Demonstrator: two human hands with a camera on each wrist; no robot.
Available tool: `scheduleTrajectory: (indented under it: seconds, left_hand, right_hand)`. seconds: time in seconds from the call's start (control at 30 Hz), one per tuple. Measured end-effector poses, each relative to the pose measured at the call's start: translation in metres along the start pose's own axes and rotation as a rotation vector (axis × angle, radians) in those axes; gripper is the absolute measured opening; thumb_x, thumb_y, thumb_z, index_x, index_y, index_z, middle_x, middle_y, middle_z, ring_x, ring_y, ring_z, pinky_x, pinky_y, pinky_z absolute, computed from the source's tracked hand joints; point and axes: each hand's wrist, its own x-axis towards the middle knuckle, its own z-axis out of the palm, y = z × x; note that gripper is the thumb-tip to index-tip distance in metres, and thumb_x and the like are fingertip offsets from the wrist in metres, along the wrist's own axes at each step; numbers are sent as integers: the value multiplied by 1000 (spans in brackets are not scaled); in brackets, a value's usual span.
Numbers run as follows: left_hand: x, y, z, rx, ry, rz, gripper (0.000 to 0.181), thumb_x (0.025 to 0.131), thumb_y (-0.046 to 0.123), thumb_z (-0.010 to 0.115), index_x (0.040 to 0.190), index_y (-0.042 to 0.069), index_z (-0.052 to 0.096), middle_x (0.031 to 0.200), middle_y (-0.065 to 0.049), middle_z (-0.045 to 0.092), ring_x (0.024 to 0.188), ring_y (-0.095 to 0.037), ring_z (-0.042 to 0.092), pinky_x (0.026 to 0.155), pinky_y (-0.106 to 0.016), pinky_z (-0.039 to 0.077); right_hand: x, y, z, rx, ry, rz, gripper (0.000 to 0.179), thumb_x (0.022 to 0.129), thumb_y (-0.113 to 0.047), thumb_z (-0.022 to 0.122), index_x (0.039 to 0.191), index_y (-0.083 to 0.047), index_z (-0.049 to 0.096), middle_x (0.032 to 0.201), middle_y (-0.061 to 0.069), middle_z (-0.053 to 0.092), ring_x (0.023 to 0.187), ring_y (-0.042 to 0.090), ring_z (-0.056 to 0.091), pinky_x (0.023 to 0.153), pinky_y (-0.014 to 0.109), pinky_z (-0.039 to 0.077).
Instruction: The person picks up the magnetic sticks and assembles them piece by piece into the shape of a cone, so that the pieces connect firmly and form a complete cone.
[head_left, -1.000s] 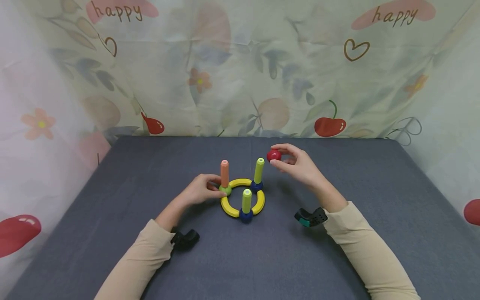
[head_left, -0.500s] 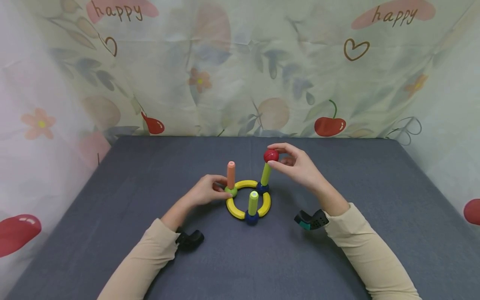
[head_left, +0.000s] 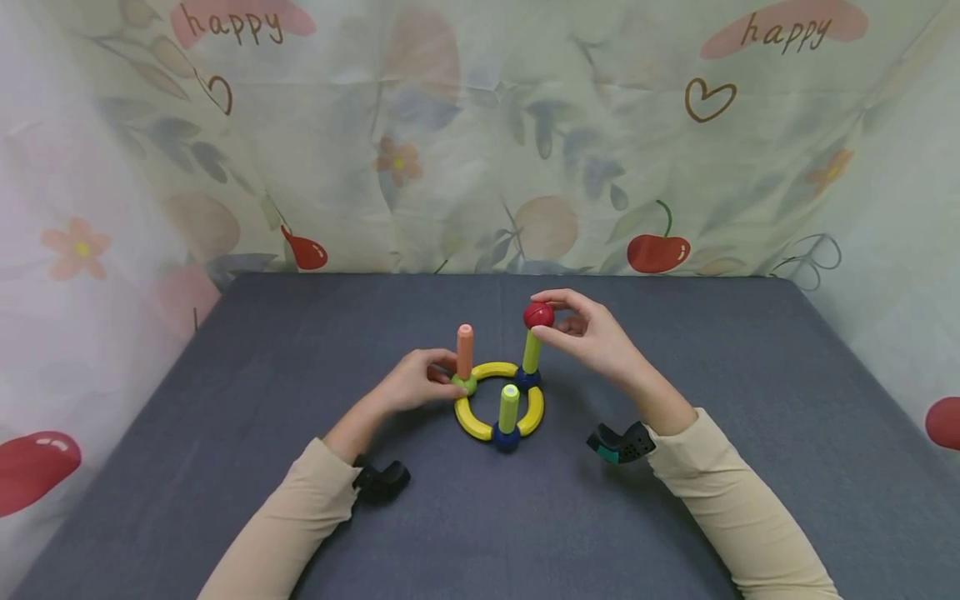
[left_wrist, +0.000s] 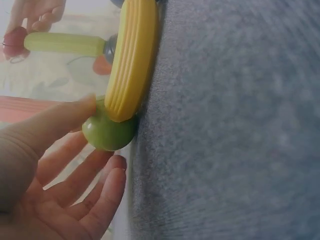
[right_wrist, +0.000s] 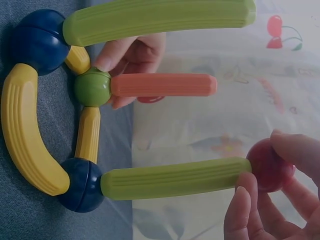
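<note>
A ring of yellow curved rods (head_left: 473,421) joined by balls lies on the table, with three straight rods standing up from it. My left hand (head_left: 416,381) pinches the green ball (left_wrist: 108,131) at the ring's left, below the orange rod (head_left: 465,352). Between thumb and fingers, my right hand (head_left: 592,333) holds a red ball (right_wrist: 270,166) against the top end of the far green rod (right_wrist: 175,179). That rod rises from a dark blue ball (right_wrist: 82,185). Nearer the front, another green rod (head_left: 508,408) stands on a second blue ball (head_left: 506,439), its top end bare.
Dark grey cloth covers the table (head_left: 480,533). A printed curtain (head_left: 480,167) hangs behind its far edge and along both sides. Each wrist carries a black camera mount (head_left: 382,482) close above the cloth.
The ring and its rods have shifted right and slightly nearer with my left hand. My right hand has brought the red ball left, from beside the far green rod onto its top.
</note>
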Motion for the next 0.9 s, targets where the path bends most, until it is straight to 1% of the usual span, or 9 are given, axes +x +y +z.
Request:
scheduleTrajectory:
  seconds: [0.07, 0.2, 0.33, 0.43, 0.6, 0.67, 0.8, 0.9]
  left_hand:
    - [0, 0, 0, -24, 29, 15, 42, 80, 18, 73, 117, 4, 61, 113, -16, 64, 96, -24, 65, 80, -32, 54]
    - [1, 2, 0, -74, 102, 64, 44, 80, 19, 73, 119, 4, 59, 113, -15, 64, 98, -26, 64, 83, -35, 54]
    - [0, 8, 0, -88, 176, 119, 42, 82, 19, 72, 119, 5, 58, 114, -14, 64, 101, -27, 64, 87, -38, 52]
    - [0, 12, 1, -87, 208, 142, 38, 84, 19, 69, 118, 5, 60, 112, -14, 65, 101, -27, 64, 88, -38, 52]
    - [0, 16, 5, -91, 202, 152, 34, 85, 18, 68, 116, 5, 61, 110, -13, 66, 100, -25, 64, 87, -38, 52]
    - [0, 18, 6, -92, 194, 147, 35, 85, 18, 68, 116, 5, 61, 110, -13, 66, 99, -25, 64, 87, -39, 52]
    - [0, 20, 8, -91, 175, 116, 34, 86, 21, 68, 117, 8, 62, 111, -11, 66, 99, -23, 64, 88, -37, 52]
    - [2, 22, 9, -87, 162, 111, 33, 86, 21, 67, 117, 9, 63, 112, -10, 67, 98, -23, 64, 86, -36, 52]
  right_hand:
    - [0, 0, 1, 1, 1, -5, 42, 87, -22, 66, 127, -17, 52, 125, 8, 55, 76, 19, 58, 65, 24, 45]
    - [-1, -2, 2, 4, -1, -17, 42, 87, -21, 66, 127, -16, 52, 124, 8, 55, 74, 19, 58, 64, 24, 44]
    - [0, -2, 4, 3, -8, -31, 43, 87, -20, 66, 127, -16, 52, 125, 8, 55, 76, 19, 59, 66, 24, 46]
    - [1, -1, 5, -4, -16, -45, 43, 87, -20, 66, 127, -16, 52, 126, 8, 55, 76, 20, 59, 66, 24, 47]
    - [0, -2, 9, -16, -28, -74, 43, 88, -18, 65, 129, -15, 52, 127, 9, 55, 78, 20, 59, 66, 24, 47]
    - [-1, -4, 10, -16, -32, -84, 43, 88, -18, 65, 129, -16, 52, 126, 8, 55, 79, 21, 59, 66, 24, 47]
    - [-2, -6, 13, -23, -44, -105, 44, 88, -18, 65, 130, -15, 52, 126, 9, 55, 78, 21, 60, 65, 23, 48]
    - [-2, -7, 15, -29, -55, -116, 45, 88, -17, 65, 130, -15, 51, 127, 10, 54, 79, 23, 60, 66, 23, 49]
